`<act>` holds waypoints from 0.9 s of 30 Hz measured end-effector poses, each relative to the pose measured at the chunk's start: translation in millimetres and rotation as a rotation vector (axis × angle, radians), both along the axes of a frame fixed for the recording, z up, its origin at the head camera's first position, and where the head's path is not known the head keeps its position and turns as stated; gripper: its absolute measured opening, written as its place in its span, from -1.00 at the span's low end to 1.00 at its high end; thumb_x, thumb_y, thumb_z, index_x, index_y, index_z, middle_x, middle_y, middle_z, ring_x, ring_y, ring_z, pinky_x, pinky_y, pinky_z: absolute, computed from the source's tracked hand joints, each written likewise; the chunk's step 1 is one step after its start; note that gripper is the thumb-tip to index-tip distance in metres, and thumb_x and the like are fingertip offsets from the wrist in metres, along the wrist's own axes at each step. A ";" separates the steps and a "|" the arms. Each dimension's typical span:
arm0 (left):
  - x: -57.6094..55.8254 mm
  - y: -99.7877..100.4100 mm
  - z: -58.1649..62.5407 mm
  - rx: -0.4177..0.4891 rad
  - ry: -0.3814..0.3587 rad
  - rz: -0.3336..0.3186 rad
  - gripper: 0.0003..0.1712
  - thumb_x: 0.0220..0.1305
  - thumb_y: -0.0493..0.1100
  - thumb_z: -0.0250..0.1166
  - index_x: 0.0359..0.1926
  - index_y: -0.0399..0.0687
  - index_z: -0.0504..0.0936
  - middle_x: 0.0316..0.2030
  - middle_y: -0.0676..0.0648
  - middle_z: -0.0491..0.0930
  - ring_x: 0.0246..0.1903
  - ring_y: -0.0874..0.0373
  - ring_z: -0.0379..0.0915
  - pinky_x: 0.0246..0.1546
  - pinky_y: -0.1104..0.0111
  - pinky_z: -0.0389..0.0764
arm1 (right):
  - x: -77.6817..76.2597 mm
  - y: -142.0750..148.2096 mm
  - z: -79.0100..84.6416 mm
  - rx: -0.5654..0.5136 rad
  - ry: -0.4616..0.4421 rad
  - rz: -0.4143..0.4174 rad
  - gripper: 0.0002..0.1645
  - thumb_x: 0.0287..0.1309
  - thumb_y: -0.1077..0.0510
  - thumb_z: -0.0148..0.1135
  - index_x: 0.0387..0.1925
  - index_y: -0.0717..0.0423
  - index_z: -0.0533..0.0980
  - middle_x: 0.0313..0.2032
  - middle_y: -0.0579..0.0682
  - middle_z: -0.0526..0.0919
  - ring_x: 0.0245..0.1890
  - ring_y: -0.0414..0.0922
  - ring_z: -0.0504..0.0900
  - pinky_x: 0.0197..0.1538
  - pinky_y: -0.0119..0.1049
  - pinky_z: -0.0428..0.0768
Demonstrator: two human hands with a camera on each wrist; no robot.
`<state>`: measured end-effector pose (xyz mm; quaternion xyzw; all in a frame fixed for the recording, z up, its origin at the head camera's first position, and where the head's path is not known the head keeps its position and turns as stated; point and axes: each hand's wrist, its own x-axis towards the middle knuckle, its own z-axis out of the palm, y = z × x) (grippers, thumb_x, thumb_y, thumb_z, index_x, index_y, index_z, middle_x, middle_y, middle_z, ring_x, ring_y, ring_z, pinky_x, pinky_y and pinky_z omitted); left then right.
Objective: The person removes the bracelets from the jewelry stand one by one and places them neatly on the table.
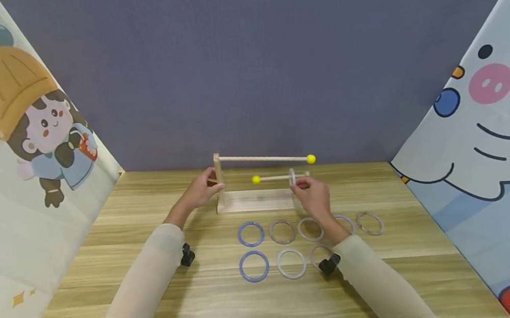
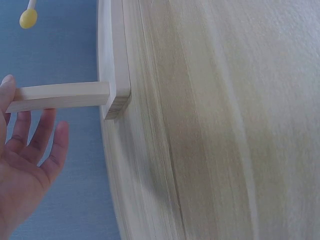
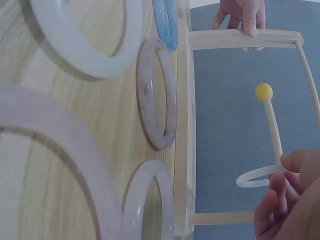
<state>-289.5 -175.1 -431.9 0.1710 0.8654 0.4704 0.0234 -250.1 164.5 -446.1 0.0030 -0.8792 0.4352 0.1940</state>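
A wooden bangle stand (image 1: 259, 200) has a flat base, a left post (image 1: 219, 178) and two dowels tipped with yellow balls. The upper dowel (image 1: 264, 158) runs right from the left post; the lower dowel (image 1: 275, 178) points left. My left hand (image 1: 200, 189) grips the left post, thumb on one side and fingers on the other, as the left wrist view confirms. At the lower dowel's right part, my right hand (image 1: 314, 194) pinches a whitish bangle (image 1: 292, 174), which appears to encircle the dowel. The right hand hides the right post in the head view.
In front of the stand, several bangles lie in two rows, among them a blue bangle (image 1: 254, 266), a white bangle (image 1: 292, 264) and a brownish bangle (image 1: 370, 223). My right forearm passes over part of them. A dark blue panel (image 1: 246, 67) rises behind the wooden table (image 1: 195, 308).
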 end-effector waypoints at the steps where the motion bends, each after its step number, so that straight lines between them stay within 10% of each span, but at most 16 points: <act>1: -0.2 0.0 -0.3 -0.002 0.001 0.001 -0.55 0.46 -0.16 0.26 0.24 -0.27 0.40 0.09 -0.33 0.56 0.15 -0.28 0.57 0.17 -0.05 0.64 | 0.0 -0.9 0.2 -0.001 0.000 0.004 -0.81 0.13 0.14 0.50 -0.23 0.12 0.73 -0.30 0.10 0.82 -0.36 0.03 0.77 -0.32 -0.34 0.64; 27: 0.8 1.0 0.7 -0.008 0.007 -0.002 -0.60 0.47 -0.18 0.25 0.20 -0.25 0.40 0.08 -0.31 0.56 0.14 -0.27 0.57 0.16 -0.04 0.64 | -0.4 -30.4 8.0 0.018 -0.012 0.054 -0.82 0.11 0.11 0.48 -0.24 0.08 0.74 -0.31 0.04 0.83 -0.33 0.02 0.77 -0.22 -0.23 0.54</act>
